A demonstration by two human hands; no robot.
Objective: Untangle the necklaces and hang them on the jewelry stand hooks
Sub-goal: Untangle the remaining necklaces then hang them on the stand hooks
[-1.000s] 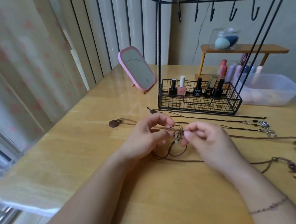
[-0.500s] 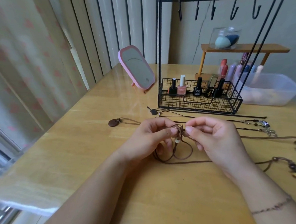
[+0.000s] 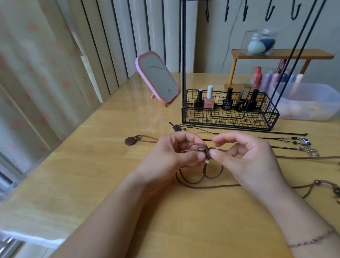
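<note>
The knot sits right between the two hands, lifted a little off the worktop, so neither hand has to reach for it: the left hand pinches it from the left with thumb and fingers curled round the brown cord, and the right hand pinches the same snarl from the right between thumb and forefinger, the tips almost meeting at a small pale bead. The cords run mostly left to right across the worktop, so the likely pull to free them is sideways, each hand drawing toward its own side. Below the knot, loose loops of thin, limp brown cord droop onto the wood; one strand trails left to a flat round wooden pendant, others run right to dark beads at the frame's edge. Finer black cords with small metal charms lie straight, just behind the hands. The stand, black wire with a mesh basket base, rises well behind the knot; its hooks hang bare along the top bar, up and to the right, so the right hand seems better placed for the hanging to come. The wood is glossy and smooth; cords should slide on it easily.
</note>
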